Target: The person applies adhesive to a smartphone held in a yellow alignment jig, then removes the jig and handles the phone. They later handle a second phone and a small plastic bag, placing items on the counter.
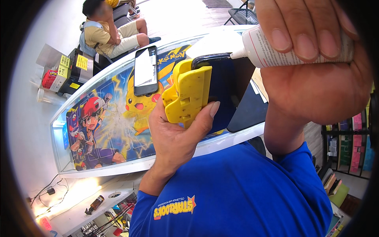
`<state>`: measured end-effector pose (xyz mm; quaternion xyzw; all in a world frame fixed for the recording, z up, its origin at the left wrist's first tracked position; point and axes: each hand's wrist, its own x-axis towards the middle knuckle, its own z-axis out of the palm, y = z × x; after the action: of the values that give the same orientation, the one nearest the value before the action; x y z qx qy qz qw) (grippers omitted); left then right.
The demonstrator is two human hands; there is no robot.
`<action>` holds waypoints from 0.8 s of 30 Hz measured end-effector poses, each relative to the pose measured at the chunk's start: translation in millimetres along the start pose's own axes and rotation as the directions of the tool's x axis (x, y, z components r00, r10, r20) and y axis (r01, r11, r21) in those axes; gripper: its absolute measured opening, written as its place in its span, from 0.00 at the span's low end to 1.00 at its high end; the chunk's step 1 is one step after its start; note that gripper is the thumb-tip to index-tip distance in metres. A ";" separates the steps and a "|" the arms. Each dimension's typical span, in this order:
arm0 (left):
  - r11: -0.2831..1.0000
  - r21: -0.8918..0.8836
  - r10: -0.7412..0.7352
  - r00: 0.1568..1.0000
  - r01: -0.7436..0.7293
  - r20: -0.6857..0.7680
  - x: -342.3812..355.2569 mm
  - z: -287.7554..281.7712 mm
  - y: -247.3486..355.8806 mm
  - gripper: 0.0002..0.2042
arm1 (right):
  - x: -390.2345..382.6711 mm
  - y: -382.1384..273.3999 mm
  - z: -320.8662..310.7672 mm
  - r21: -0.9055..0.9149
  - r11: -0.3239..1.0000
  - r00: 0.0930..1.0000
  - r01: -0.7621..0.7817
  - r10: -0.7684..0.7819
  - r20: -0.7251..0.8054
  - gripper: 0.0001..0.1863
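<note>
My left hand [177, 138] grips a dark phone [225, 91] with a yellow plastic clamp [188, 91] on its left side; the thumb presses near the clamp's lower end. In my right hand [308, 85] is a white squeeze tube [256, 51], held sideways with fingers wrapped over it. Its thin nozzle is at the phone's top edge, touching or very close. Just left of the clamp, another phone [145, 71] lies with a white screen showing, on a colourful cartoon mat [90, 138].
Around the mat is a glass-topped counter [59, 166], with a dark pad [250, 112] at right. A seated person [106, 35] is beyond it. Boxes [81, 61] stand at back left, a lit shelf with cables [90, 197] at lower left, a display rack [343, 146] at right.
</note>
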<state>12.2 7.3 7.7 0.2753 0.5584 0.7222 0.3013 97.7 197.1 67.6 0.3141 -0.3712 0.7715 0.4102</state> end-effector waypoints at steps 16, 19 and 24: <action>0.999 0.043 0.000 1.000 0.000 -0.009 0.7 -0.5 -0.2 0.16 | -6.1 11.0 -1.0 -0.009 1.000 1.000 -0.020 0.020 -0.015 0.15; 0.999 0.036 -0.002 1.000 0.003 -0.005 1.9 0.7 0.2 0.16 | -6.6 11.5 -1.8 -0.015 1.000 1.000 -0.019 0.019 -0.016 0.15; 0.999 0.041 -0.034 0.999 0.034 -0.019 1.7 -0.7 0.0 0.15 | -4.5 10.3 -4.6 -0.008 1.000 1.000 -0.013 0.013 -0.015 0.15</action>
<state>10.6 8.1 7.6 0.2652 0.5804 0.7079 0.3027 90.0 195.1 58.4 0.3041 -0.3733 0.7751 0.4091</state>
